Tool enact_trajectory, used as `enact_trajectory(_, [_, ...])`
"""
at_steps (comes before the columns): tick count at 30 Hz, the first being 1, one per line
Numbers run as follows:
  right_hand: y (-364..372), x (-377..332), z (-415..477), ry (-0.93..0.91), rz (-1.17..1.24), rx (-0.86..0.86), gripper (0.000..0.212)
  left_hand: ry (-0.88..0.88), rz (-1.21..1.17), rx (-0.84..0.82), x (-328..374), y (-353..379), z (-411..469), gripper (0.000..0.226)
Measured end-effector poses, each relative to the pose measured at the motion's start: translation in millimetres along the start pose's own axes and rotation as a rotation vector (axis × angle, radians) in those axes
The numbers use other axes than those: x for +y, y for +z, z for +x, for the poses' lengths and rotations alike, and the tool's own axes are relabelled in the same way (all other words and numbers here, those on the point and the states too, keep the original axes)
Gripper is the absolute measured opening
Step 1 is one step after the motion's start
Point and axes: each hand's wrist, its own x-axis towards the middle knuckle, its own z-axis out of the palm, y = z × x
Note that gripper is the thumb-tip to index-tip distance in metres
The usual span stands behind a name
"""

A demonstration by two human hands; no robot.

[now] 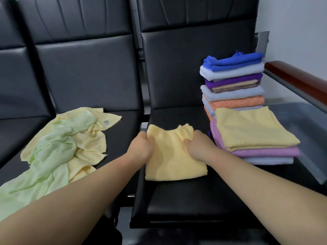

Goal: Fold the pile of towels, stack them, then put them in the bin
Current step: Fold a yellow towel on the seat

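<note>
- The folded yellow towel (175, 161) lies flat on the black seat surface (177, 200), in the middle, just in front of the person.
- It looks about as wide as it is deep, so no long axis is clear. Its straight near edge faces the person, and its far edge is bunched.
- The left hand (142, 147) grips the towel's far left corner with curled fingers.
- The right hand (198, 144) clutches the far right part, gathering the cloth.
- A loose pile of green and yellow towels (58, 147) lies on the next seat to the left.
- To the right, a low stack topped with yellow (251, 137) sits in front of a tall stack topped with blue (233, 82).
</note>
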Motion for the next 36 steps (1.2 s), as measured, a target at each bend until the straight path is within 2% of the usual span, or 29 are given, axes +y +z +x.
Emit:
enact_trajectory(4, [-34.5, -0.3, -14.3, -0.115, 0.138, 0.137, 0.035, 0.1, -0.123, 0.131, 34.5, -10.5, -19.0, 0.026])
enact_trajectory(8, [-90.8, 11.8, -17.6, -0.189, 0.252, 0.259, 0.051, 0.106, -0.141, 0.118, 78.0, -0.8, -22.2, 0.022])
enact_trajectory(14, [-170.4, 75.5, -1.6, -0.066, 0.113, 0.329, 0.054, 0.119, -0.189, 0.001, 159.3, 64.6, -15.9, 0.02])
enact_trajectory(19, [-191.8, 126.4, 22.3, 0.035, 0.07, 0.328, 0.051, 0.055, -0.228, -0.088, 192.3, 120.8, 2.0, 0.014])
enact_trajectory(22, [-183.5, 145.1, 28.9, 0.071, 0.048, 0.291, 0.053, 0.026, -0.095, -0.103, 191.7, 140.5, 4.0, 0.016])
enact_trajectory(24, [-177.3, 152.5, 32.0, 0.099, 0.047, 0.284, 0.058, 0.102, 0.046, -0.046, 183.9, 149.4, 5.0, 0.015])
enact_trajectory(27, [-176.6, 157.3, 30.2, 0.098, 0.065, 0.332, 0.057, 0.185, 0.061, -0.026, 178.9, 153.2, 4.9, 0.013])
enact_trajectory(29, [-177.6, 155.2, 22.6, 0.053, 0.029, 0.369, 0.053, 0.187, 0.039, -0.027, 178.3, 147.4, 4.5, 0.021])
enact_trajectory(33, [-175.4, 142.0, 2.8, -0.109, -0.207, 0.491, 0.054, 0.194, 0.025, -0.035, 169.7, 126.8, 0.6, 0.034])
enact_trajectory(36, [-164.2, 116.2, -15.2, -0.232, -0.26, 0.473, 0.052, 0.211, 0.072, -0.017, 152.2, 100.7, -6.1, 0.036])
